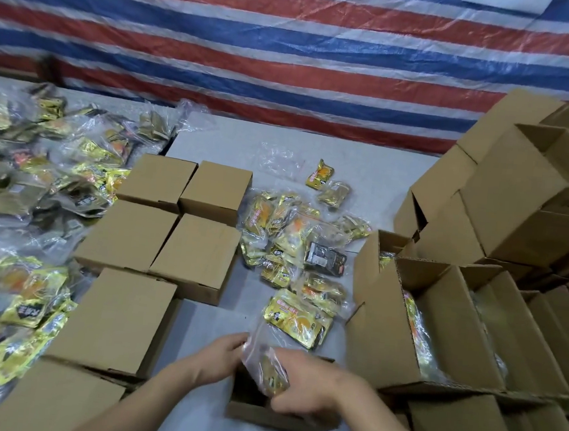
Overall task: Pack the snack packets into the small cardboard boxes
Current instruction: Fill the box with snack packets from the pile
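Along the left edge of the desk (315,156) lies a big heap of snack packets (35,173) in clear plastic. Next to it, closed small boxes (158,225) stand in two rows toward the near edge. At the near edge the left hand (220,357) pinches the top of a clear bag of packets (268,368), and the right hand (309,386) grips the same bag from the side, just over an open small box (259,412). Behind them, loose packets (294,247) are scattered in the middle. On the right edge, open boxes (438,332) hold packets, with stacked boxes (517,208) behind.
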Demonstrator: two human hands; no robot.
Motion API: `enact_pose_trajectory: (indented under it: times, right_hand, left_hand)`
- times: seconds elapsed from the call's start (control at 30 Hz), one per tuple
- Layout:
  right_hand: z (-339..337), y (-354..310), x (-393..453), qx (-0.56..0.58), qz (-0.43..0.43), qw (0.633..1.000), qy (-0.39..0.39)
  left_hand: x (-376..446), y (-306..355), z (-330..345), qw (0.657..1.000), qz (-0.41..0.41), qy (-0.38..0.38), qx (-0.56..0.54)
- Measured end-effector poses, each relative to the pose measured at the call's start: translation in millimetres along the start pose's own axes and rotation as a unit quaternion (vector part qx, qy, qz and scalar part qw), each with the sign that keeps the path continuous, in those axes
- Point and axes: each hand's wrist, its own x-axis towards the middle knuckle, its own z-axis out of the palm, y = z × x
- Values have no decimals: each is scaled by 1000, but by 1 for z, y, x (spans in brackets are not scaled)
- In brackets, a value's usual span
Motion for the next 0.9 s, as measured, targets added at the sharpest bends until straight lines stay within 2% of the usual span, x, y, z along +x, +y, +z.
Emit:
enact_pose_trajectory:
  times: [0.1, 0.27, 0.43, 0.53, 0.6, 0.73, 0.9]
  right_hand:
    - [17, 10, 12, -10, 53, 998, -37]
    - [39, 12, 36, -96, 108, 989, -28]
    - [42, 16, 43, -23, 152, 986, -61]
    - [41, 18, 45, -55, 155, 986, -20]
    - [48, 21, 48, -26, 160, 987, -7]
    - [62, 20, 50, 37, 200, 975, -92]
    - [47, 8, 36, 64, 159, 984, -53]
  left_hand:
    - [0, -4, 4, 1000, 7, -5, 9]
    - [2, -1, 13, 1000, 5, 20, -7]
    - [3, 1, 13, 1000, 16, 15, -1]
    - [4, 2, 13, 1000, 19, 16, -4]
    - [4, 2, 14, 1000, 23, 17, -1]
    - [6, -4, 15, 1000, 18, 11, 13]
    - [17, 1, 6, 999, 7, -1, 32]
